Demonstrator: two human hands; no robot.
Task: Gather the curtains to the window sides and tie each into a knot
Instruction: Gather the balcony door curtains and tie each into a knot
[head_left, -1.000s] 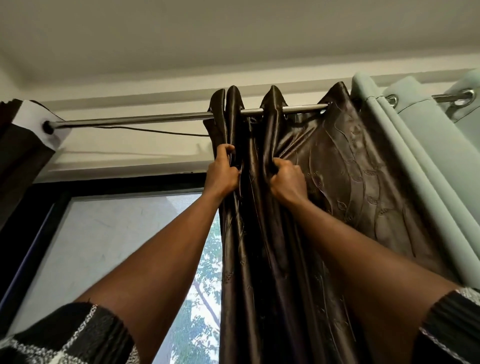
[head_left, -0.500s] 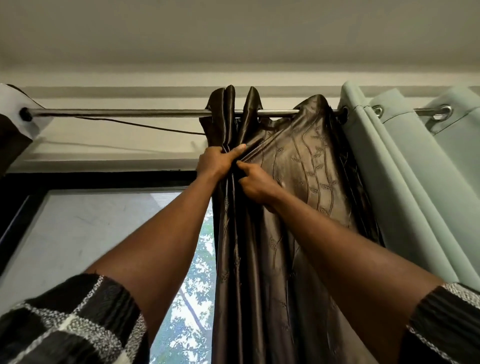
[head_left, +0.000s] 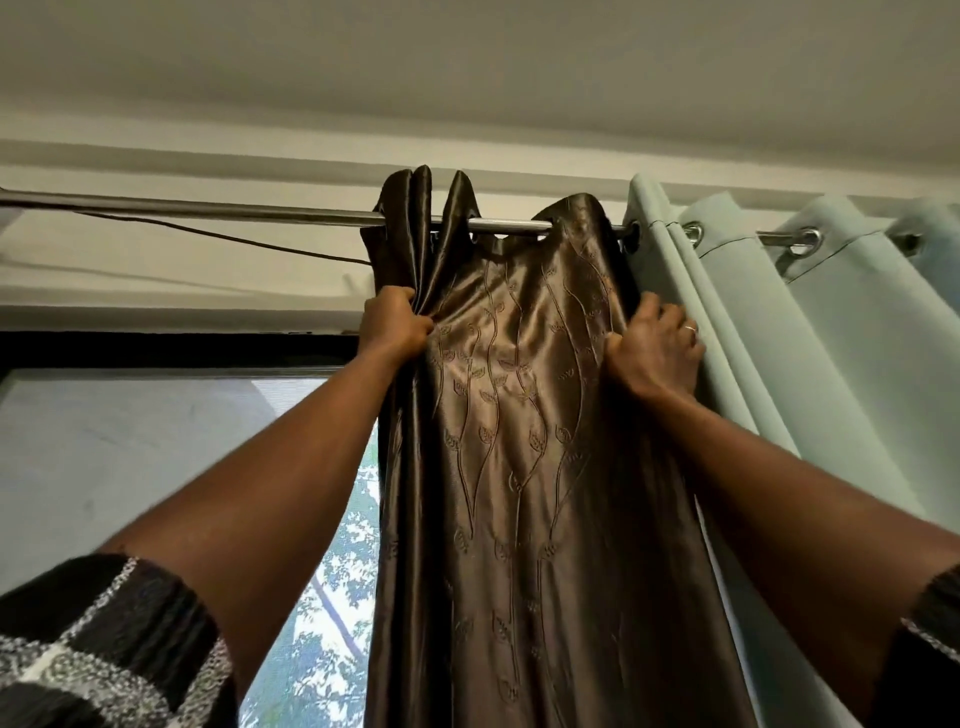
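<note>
A shiny brown curtain (head_left: 519, 467) with a leaf pattern hangs by eyelets from a metal rod (head_left: 208, 210). My left hand (head_left: 392, 322) grips the bunched folds at the curtain's left edge, just below the rod. My right hand (head_left: 654, 348) grips the curtain's right edge, beside a pale green curtain (head_left: 779, 338). Between my hands one panel of the brown curtain is spread flat. Both arms reach up, and the curtain's lower end is out of view.
The pale green curtain hangs in folds on the same rod to the right. A thin cable (head_left: 234, 239) runs under the rod. Behind lies a black-framed window (head_left: 156, 348) with a grey wall and trees outside. The ceiling is close above.
My right hand has moved from the folds next to my left hand over to the curtain's right edge, spreading a panel flat between them. The view has shifted right.
</note>
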